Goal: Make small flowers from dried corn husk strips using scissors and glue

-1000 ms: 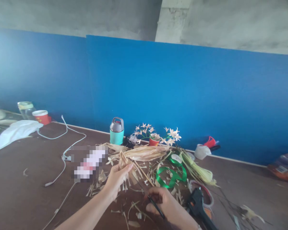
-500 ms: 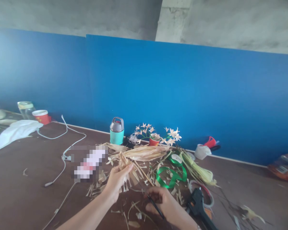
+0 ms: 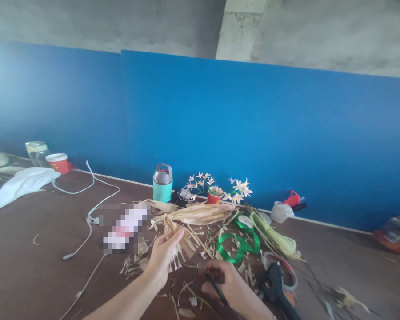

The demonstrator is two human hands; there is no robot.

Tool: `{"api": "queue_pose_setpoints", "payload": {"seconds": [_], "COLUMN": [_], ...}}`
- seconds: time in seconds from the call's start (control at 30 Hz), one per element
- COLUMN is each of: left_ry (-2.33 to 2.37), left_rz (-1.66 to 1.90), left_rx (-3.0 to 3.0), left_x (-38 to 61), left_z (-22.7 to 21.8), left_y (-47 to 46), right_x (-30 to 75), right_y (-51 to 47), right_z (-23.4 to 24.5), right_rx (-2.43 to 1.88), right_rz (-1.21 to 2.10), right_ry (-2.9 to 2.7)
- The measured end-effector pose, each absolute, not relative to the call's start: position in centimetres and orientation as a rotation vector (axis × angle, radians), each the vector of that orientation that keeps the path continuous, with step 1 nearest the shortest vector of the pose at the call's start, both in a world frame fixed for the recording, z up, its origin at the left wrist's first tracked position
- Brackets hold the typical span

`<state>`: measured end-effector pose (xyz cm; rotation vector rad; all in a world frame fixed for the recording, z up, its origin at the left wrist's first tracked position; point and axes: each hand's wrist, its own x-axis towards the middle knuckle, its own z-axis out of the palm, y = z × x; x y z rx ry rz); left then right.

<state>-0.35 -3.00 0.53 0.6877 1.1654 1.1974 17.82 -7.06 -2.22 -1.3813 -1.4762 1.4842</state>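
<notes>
Several long, pale, dried husks (image 3: 200,215) lie beyond the left grip (image 3: 162,257), which is clamped on a crumpled bundle of dry tan husk (image 3: 170,229) above the brown tabletop (image 3: 46,249). The right grip (image 3: 228,280), near it, is closed around a slim, black, rod-shaped tool (image 3: 215,288). Glossy green ribbon (image 3: 242,246) curls beyond the right grip, and a black glue gun (image 3: 274,282) lies to its right.

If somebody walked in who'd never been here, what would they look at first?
Probably the big bright blue panel behind the brown table. Next might come the shiny green ribbon, looped among pale scraps, and the pale flowers spreading on both sides of a small red cup near the panel. In front, the left hand holds dry, papery strips, and the right hand a thin dark tool.
</notes>
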Motion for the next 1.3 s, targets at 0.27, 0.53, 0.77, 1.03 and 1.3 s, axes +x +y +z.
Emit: {"api": "queue_pose_setpoints", "payload": {"seconds": [0.27,0.53,0.77,1.03,1.3], "left_ry": [1.190,1.196,1.180,1.248,1.241], "left_rz": [1.216,1.285,1.301,1.299,1.255], "left_rx": [0.578,0.445,0.430,0.543,0.719], "left_x": [0.0,0.5,0.6,-0.5,-1.6], "left_z": [-0.6,-0.3,-0.8,-0.6,1.0], "left_y": [-3.2,-3.7,-3.7,-2.6,-1.6], "right_x": [17.2,17.0,16.2,17.6,18.2], "right_y": [-7.3,-7.3,-7.5,-7.4,-7.3], "right_z": [-1.9,-2.1,-1.7,-1.4,-1.0], "right_rx": [-1.379,-1.425,-1.447,-1.422,-1.432], "right_rz": [1.477,1.396,1.440,1.584,1.627], "right_ry": [-1.451,-1.493,-1.418,-1.403,-1.359]}}
